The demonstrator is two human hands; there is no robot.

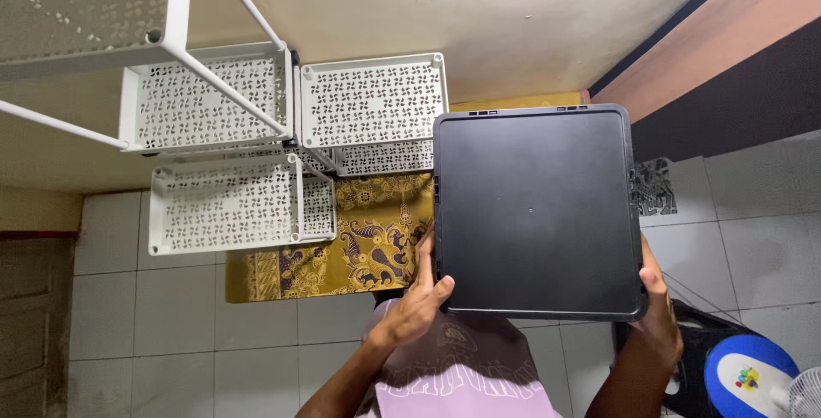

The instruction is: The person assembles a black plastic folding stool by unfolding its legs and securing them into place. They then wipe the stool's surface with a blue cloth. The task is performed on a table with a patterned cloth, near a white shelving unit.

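I hold a flat black rectangular plastic panel [537, 211] with rounded corners and small clips on its edges, raised in front of me. My left hand [419, 294] grips its lower left edge, thumb on the face. My right hand [657, 315] grips the lower right corner, fingers mostly hidden behind the panel. To the left stands a white rack [256, 127] of perforated shelf trays on thin white tubes.
A yellow patterned cloth [359, 243] lies on the white tiled floor [171, 324] under the rack. A blue and white round object [751, 375] and a white fan [806, 392] sit at the lower right. A cream wall rises behind.
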